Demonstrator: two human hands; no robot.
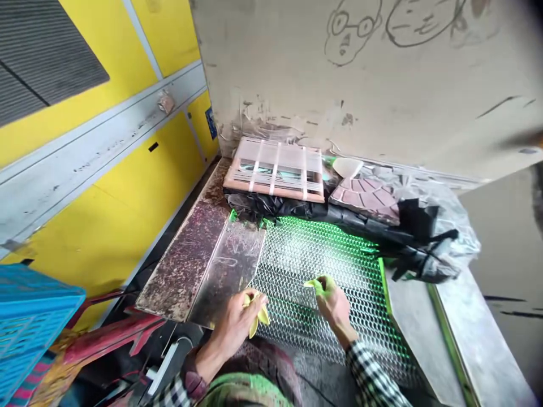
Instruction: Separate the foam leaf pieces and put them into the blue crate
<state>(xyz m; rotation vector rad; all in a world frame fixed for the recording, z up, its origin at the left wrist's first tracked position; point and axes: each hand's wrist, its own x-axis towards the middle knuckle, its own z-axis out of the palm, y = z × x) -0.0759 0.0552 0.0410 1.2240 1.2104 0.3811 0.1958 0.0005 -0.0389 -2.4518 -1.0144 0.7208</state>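
Low in the head view, my left hand is closed on a few pale yellow, petal-like pieces that stick out below its fingers. To the right, over the wire mesh belt, my right hand pinches a similar yellow piece, its tip pointing left. Green light tints the fingertips of my right hand. The two hands are apart. What the pieces are is too small to tell.
Behind the mesh lies a black-wrapped bar with a strapped wooden frame and a pink fan-shaped piece on top. A stained metal plate is at left, a blue crate at far left, metal panels at right.
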